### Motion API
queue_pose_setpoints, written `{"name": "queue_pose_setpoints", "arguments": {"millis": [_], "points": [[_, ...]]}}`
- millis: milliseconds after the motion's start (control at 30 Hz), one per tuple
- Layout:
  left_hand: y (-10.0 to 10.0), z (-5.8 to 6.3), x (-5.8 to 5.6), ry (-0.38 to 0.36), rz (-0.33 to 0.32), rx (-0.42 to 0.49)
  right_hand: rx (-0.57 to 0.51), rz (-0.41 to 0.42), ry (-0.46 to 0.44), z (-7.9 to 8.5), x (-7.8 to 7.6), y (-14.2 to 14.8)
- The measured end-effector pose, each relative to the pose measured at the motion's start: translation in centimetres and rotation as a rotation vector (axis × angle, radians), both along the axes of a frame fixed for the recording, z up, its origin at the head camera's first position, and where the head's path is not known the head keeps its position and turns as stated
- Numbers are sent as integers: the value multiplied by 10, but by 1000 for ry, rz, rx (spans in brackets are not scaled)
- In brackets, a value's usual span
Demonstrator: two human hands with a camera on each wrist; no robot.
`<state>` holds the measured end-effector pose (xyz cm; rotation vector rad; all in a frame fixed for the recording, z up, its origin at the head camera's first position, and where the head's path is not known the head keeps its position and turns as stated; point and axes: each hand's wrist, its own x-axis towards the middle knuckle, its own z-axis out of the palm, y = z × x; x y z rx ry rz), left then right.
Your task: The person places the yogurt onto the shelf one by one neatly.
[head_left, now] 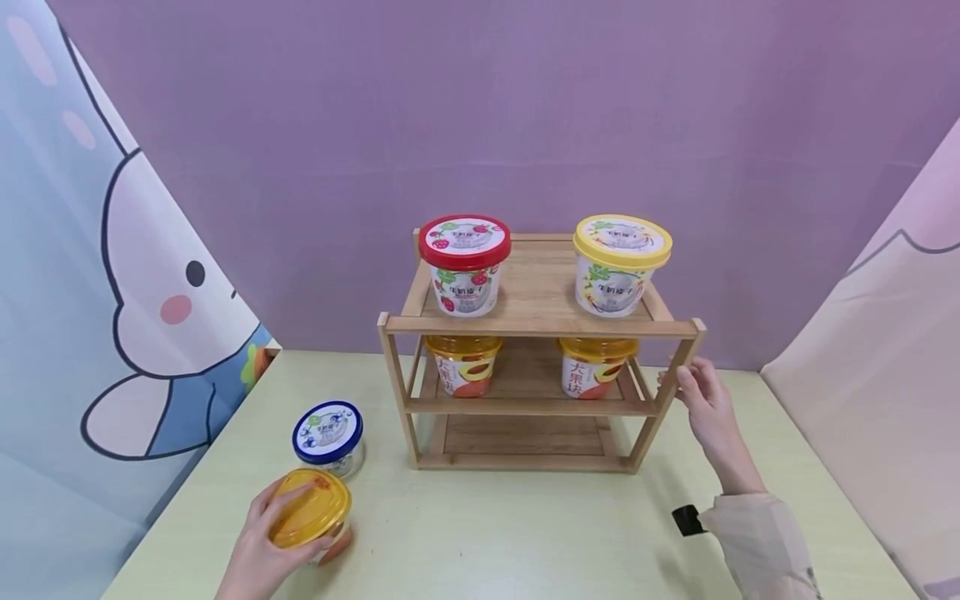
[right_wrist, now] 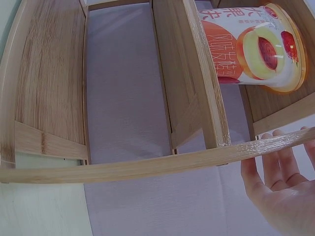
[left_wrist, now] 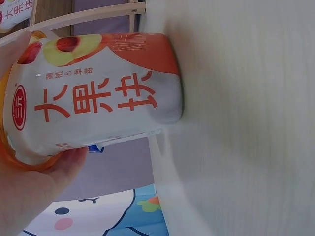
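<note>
My left hand (head_left: 262, 533) holds a white yogurt cup with a clear yellow lid (head_left: 313, 510), fingers spread round its rim. In the left wrist view the cup (left_wrist: 98, 93) shows orange lettering and a peach picture, its base at the table surface. Just behind it stands a tub with a blue lid (head_left: 328, 433). My right hand (head_left: 705, 400) grips the right side post of a three-tier wooden rack (head_left: 540, 325). In the right wrist view, the fingers (right_wrist: 280, 167) pass behind that post, partly hidden by it.
On the rack's top tier are a red-lidded tub (head_left: 465, 267) and a yellow-lidded tub (head_left: 621, 267). Two peach cups, one left (head_left: 465, 367) and one right (head_left: 596, 368), sit on the middle tier. A small black piece (head_left: 687, 520) is by the right sleeve. Purple cloth (head_left: 525, 108) hangs behind.
</note>
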<state>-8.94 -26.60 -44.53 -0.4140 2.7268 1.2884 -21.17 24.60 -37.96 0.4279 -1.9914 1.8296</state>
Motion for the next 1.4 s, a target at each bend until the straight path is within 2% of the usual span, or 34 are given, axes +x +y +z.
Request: {"name": "queue_pose_setpoints", "arguments": {"millis": [267, 533, 867, 1167, 1400], "points": [[4, 6, -3, 45, -11, 17, 24, -17, -5, 1, 0, 2], [14, 14, -6, 150, -44, 21, 20, -18, -4, 1, 0, 2], [37, 26, -14, 219, -104, 58, 15, -16, 0, 1, 0, 0], [61, 31, -23, 379, -186, 85, 19, -17, -12, 1, 0, 0], [84, 33, -33, 392, -236, 107, 5, -9, -7, 0, -1, 0]]}}
